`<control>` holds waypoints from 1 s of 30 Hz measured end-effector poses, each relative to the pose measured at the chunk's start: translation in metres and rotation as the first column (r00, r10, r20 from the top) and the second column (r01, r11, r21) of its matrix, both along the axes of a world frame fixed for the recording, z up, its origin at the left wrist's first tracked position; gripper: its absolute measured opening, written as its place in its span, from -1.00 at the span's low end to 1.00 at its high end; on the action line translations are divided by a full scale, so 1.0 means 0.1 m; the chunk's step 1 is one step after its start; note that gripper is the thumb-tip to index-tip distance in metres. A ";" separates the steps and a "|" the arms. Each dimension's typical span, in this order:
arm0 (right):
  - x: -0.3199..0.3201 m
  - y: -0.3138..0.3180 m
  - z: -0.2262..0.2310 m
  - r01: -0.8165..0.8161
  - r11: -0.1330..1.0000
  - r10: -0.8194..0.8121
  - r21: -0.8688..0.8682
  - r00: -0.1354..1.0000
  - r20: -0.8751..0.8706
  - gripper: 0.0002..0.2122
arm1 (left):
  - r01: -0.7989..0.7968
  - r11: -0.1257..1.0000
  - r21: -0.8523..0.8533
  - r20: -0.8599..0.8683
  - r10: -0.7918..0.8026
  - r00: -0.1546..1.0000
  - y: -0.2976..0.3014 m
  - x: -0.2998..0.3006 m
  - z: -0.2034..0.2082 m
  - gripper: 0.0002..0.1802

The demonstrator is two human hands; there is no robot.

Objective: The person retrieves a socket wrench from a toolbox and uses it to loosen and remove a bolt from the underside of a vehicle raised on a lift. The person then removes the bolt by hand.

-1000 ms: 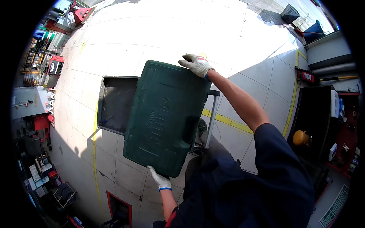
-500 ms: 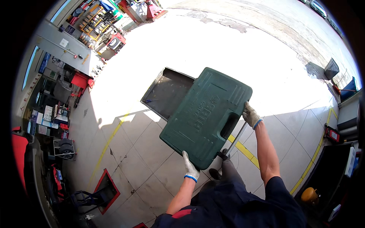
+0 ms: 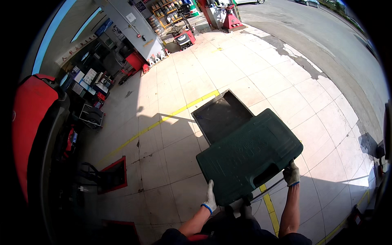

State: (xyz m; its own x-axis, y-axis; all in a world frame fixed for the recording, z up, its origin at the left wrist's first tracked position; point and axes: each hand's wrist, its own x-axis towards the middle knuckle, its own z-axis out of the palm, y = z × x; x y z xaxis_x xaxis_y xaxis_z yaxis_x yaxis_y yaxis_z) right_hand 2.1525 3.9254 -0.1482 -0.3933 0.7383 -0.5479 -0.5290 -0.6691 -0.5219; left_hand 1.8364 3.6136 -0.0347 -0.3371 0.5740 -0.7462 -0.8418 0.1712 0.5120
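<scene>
A green hard case [image 3: 245, 153] sits right of centre in the lower half of the frame, tilted so that its right end lies higher than its left. The left hand's grip [image 3: 210, 197], in a whitish knitted glove with a blue cuff, is closed on the case's lower left edge, the fingers beneath hidden from view. The right hand's grip [image 3: 291, 174], gloved likewise, holds the case at its lower right corner. Between the two, a handle cut-out opens near the case's lower edge. Just above and to the left, a dark metal tray [image 3: 220, 116] is partly covered by the case; whether they touch cannot be told. Pale floor tiles [image 3: 171, 167] spread around, crossed by a yellow line [image 3: 171, 115]. A red-framed floor opening [image 3: 125, 171] lies at lower left, a red vehicle [image 3: 34, 100] fills the left edge, and a grey road [image 3: 310, 36] runs through the upper right.
</scene>
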 end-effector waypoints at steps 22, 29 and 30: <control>-0.98 -2.72 1.01 -0.220 0.969 0.223 -0.115 0.975 0.012 -0.78 | -0.020 0.999 0.044 -0.187 0.028 0.982 0.11 0.06 -0.66 0.00; -0.96 -2.68 0.44 -0.118 0.975 0.098 -0.187 0.989 -0.110 -0.81 | 0.020 0.997 -0.077 -0.238 -0.038 0.971 0.14 -0.03 -1.03 0.20; -0.96 -2.69 0.46 -0.109 0.979 0.094 -0.174 0.991 -0.091 -0.81 | -0.032 0.998 -0.058 -0.300 0.013 0.954 0.20 -0.02 -1.22 0.20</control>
State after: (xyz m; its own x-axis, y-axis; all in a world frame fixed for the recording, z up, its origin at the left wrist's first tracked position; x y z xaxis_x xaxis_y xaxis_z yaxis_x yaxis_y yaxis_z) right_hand 2.0561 3.6561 -0.1022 -0.5101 0.5853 -0.6303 -0.4891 -0.8001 -0.3472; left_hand 1.8345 3.6340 -0.1565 -0.5628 0.5203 -0.6423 -0.6552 0.1929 0.7304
